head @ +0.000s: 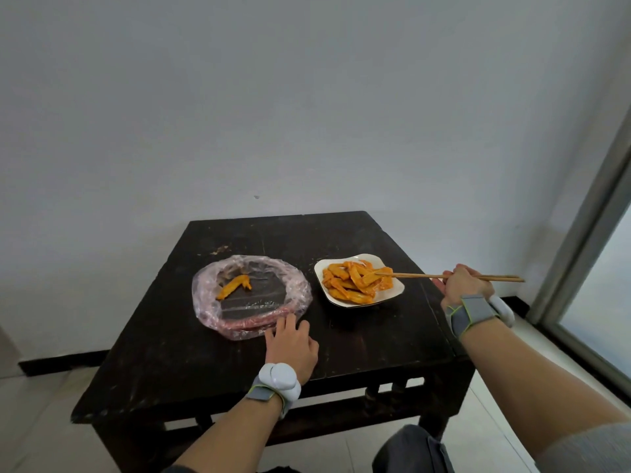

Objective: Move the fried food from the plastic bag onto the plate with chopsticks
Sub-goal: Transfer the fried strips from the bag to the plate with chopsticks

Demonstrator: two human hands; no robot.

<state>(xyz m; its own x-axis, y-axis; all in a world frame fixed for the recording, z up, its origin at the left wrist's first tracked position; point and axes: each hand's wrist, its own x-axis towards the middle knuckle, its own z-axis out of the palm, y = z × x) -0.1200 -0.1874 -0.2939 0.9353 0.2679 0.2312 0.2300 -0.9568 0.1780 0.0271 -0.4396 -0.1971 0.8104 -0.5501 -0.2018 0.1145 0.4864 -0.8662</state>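
Note:
A clear pinkish plastic bag (pixel 296 292), rolled down flat, lies on the dark wooden table (pixel 375 339). One orange fried piece (pixel 235 285) rests inside it. A white plate (pixel 396 291) to the right holds several orange fried pieces (pixel 356 279). My right hand (pixel 462 285) grips wooden chopsticks (pixel 420 276), whose tips reach over the food on the plate. My left hand (pixel 290 343) lies flat on the table, fingertips touching the bag's near rim.
The table stands against a plain grey wall. A window frame (pixel 587 240) rises at the right. My knee (pixel 415 450) shows below the table's front edge, on pale floor tiles.

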